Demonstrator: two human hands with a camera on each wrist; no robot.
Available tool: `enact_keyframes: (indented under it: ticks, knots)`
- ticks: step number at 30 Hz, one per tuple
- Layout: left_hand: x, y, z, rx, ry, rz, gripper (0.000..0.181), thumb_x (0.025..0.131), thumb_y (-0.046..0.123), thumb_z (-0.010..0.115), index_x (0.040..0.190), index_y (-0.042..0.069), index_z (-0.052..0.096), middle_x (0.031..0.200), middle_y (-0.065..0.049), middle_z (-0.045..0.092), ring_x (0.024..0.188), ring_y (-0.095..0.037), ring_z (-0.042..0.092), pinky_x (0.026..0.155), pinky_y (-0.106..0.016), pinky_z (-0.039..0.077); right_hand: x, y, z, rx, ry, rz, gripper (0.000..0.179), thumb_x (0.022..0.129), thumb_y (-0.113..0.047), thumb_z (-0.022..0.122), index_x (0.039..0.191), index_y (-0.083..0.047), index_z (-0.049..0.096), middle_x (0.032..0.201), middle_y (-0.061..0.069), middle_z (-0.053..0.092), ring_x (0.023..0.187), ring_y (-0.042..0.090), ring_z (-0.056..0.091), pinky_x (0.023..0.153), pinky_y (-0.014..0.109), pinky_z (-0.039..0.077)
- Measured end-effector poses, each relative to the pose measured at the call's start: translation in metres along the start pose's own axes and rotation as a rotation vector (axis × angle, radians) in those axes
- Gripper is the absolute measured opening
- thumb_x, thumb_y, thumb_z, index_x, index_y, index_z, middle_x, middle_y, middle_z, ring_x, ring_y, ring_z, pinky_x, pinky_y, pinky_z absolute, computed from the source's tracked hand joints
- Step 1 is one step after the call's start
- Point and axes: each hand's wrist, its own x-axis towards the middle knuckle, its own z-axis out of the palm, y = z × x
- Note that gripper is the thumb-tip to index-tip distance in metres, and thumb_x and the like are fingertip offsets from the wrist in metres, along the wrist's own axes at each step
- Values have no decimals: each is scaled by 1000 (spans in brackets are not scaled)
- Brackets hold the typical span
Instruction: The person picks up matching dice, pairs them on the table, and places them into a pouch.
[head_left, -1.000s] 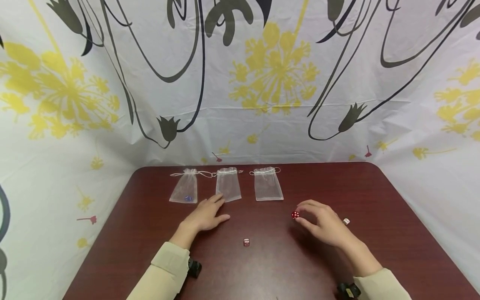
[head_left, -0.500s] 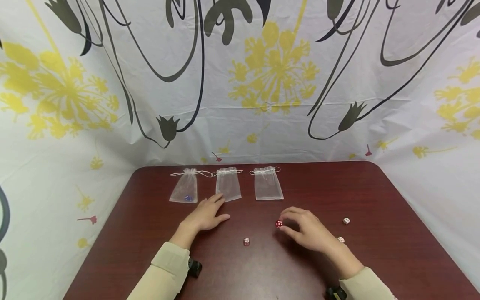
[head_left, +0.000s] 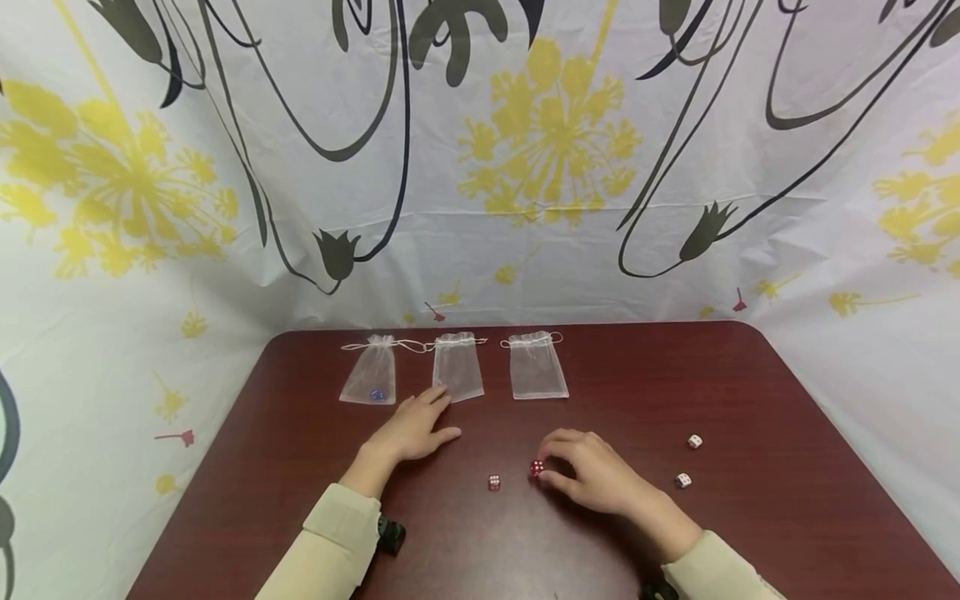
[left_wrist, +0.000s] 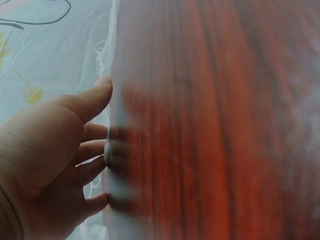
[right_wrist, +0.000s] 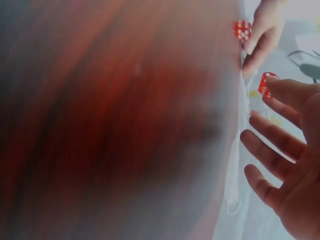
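Between thumb and index finger my right hand (head_left: 596, 473) pinches a red die (head_left: 537, 468) with white pips, its other fingers spread in the right wrist view. A second red die (head_left: 494, 482) lies on the table just left of it. My left hand (head_left: 408, 429) rests on the table with fairly straight fingers, the tips touching the lower edge of the middle sheer drawstring bag (head_left: 459, 367). Left of that, another drawstring bag (head_left: 366, 371) has blue dice (head_left: 378, 395) inside. A third drawstring bag (head_left: 537, 368) lies flat to the right.
Two white dice, a farther die (head_left: 695, 442) and a nearer die (head_left: 682, 481), lie to the right of my right hand. The dark red wooden table (head_left: 622, 358) ends at a patterned white curtain (head_left: 420, 283) behind the bags.
My right hand has carried the pinched red die left and nearer, close to the other red die. Both white dice now show beside the arm. The left hand stays in place.
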Motion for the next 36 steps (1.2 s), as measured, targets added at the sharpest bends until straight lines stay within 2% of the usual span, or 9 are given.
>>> enact_keyframes:
  ticks: [5, 10, 17, 31, 36]
  knots:
    - [-1, 1, -1, -7, 3, 5, 67, 100, 43, 62, 150, 1, 45, 160, -16, 35, 149, -32, 31, 120, -55, 21, 3, -6, 8, -25, -53, -55, 10, 88, -26, 79, 95, -22, 73, 104, -10, 67, 96, 9, 65, 81, 43, 53]
    - [-1, -1, 2, -3, -1, 6, 68, 100, 44, 62, 150, 2, 45, 161, -16, 34, 149, -32, 30, 120, -55, 22, 4, -9, 14, -48, -59, -109, 11, 85, -25, 81, 93, -23, 73, 103, -8, 67, 96, 11, 65, 79, 42, 52]
    - [1, -2, 2, 2, -13, 6, 69, 100, 45, 61, 151, 2, 45, 161, -15, 34, 149, -31, 30, 121, -54, 21, 5, -11, 19, -75, -90, -74, 14, 85, -27, 82, 95, -21, 74, 109, -4, 67, 103, 16, 62, 82, 42, 50]
    - [1, -1, -3, -2, -10, 5, 67, 101, 44, 61, 151, 2, 45, 161, -15, 33, 149, -31, 30, 121, -54, 21, 8, -13, 18, -109, -84, -74, 18, 84, -30, 82, 96, -19, 74, 110, -1, 68, 104, 18, 63, 83, 44, 51]
    - [3, -3, -3, 9, -20, -3, 67, 101, 44, 61, 151, 3, 45, 161, -15, 33, 149, -31, 30, 121, -54, 22, 10, -15, 15, -116, -84, -43, 24, 86, -33, 81, 100, -16, 74, 111, 0, 68, 105, 19, 62, 86, 44, 51]
